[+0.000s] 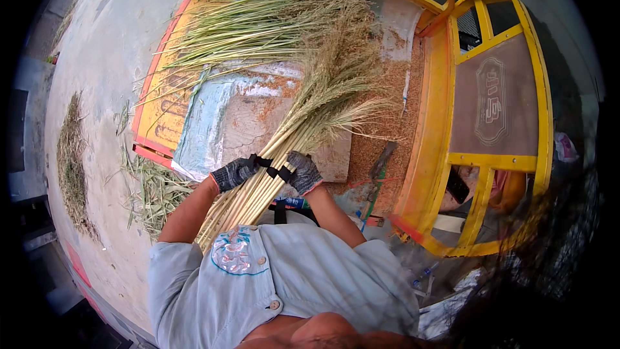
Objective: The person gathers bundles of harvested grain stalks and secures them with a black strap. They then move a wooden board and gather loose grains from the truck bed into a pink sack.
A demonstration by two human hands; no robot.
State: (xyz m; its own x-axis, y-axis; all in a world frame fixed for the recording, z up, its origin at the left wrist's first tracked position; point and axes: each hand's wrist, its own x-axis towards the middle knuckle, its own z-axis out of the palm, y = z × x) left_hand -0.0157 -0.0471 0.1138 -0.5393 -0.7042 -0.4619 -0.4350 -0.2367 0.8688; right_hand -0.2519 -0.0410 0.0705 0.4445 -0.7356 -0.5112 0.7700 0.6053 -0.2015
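A thick bundle of broomcorn stalks (274,145) slants across in front of me, its bushy seed heads pointing far right and its pale cut ends against my shirt. My left hand (235,174), in a grey knit glove, is closed at the bundle's left side. On the right side my gloved right hand (304,172) is closed against the stalks. Between the hands, a black strap (279,172) lies across the bundle; where its ends go is hidden by the gloves. Behind lies a loose pile of green stalks (242,29) with brown seed heads.
The stalks lie over a yellow cart bed (166,113) with a board (248,123) and scattered reddish seeds (408,100). A yellow rail frame (544,90) stands at right. Leaf scraps (158,190) and a dry stalk heap (72,161) lie on the concrete at left. A dark-bristled brush (382,158) rests at right.
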